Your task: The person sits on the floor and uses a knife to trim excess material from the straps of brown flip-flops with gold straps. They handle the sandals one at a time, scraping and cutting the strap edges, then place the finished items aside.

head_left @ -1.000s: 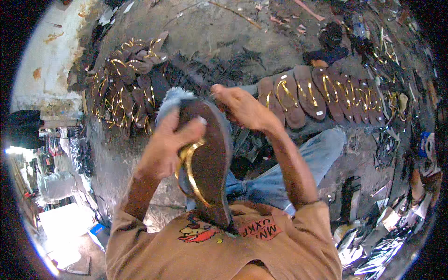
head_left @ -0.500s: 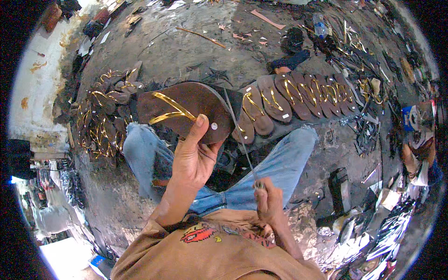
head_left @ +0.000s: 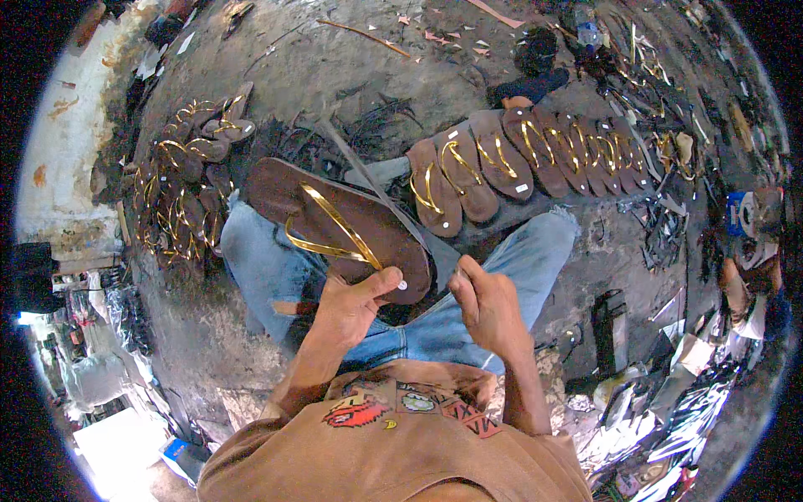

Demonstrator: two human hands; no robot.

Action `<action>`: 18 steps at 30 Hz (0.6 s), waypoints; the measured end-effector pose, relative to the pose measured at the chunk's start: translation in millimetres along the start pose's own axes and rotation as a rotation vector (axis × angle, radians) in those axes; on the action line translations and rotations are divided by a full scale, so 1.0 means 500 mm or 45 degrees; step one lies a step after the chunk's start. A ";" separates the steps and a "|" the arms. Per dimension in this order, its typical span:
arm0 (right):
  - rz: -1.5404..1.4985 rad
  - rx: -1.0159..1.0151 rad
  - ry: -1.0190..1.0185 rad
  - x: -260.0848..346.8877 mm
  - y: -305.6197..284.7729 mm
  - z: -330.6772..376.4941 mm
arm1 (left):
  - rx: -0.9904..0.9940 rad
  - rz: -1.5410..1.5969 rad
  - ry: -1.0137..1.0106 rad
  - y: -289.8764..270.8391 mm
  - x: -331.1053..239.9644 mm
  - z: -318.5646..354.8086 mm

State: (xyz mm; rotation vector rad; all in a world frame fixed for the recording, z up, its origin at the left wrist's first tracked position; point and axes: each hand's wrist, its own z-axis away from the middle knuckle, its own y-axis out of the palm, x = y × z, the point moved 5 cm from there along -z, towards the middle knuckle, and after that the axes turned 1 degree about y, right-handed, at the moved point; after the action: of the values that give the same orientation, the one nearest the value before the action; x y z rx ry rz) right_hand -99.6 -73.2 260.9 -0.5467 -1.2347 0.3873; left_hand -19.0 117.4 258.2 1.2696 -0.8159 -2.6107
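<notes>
Since 0.5 s ago, the brown sandal (head_left: 339,227) has swung from roughly level to a diagonal lie over the left thigh, and the right hand (head_left: 488,306) has risen from near the shirt to just beside the sandal's near end. The left hand (head_left: 351,303) grasps that near end, thumb pressed on the top surface next to a small white dot. The right hand is closed, fingers curled around a thin dark strip (head_left: 381,194) that runs up and away across the sandal's right edge. The sandal faces up, its 2 gold straps (head_left: 335,227) meeting close to the left thumb. Both legs in blue jeans (head_left: 519,255) are spread on the dirt floor (head_left: 335,67). Beyond the knees, a row of finished sandals (head_left: 535,151) lies overlapped; a second pile of sandals (head_left: 184,184) sits further left. Scraps and offcuts (head_left: 669,226) litter the right side.
</notes>
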 end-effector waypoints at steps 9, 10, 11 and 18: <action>-0.090 0.090 -0.045 0.096 0.093 -0.050 | -0.164 -0.239 -0.001 -0.084 -0.046 0.038; -0.152 0.085 -0.014 0.094 0.125 -0.028 | -0.249 -0.179 0.122 -0.084 -0.049 0.046; -0.178 0.164 -0.021 0.097 0.149 -0.014 | -0.343 -0.123 0.254 -0.071 -0.043 0.053; -0.216 0.282 0.191 0.015 0.147 0.095 | -0.468 0.076 0.258 -0.073 -0.042 0.055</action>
State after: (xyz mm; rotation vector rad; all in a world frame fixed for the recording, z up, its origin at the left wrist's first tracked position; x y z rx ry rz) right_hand -142.1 -1.2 234.5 -0.2739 -1.0683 0.3283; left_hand -22.3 166.6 267.5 1.3431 -0.3161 -2.3868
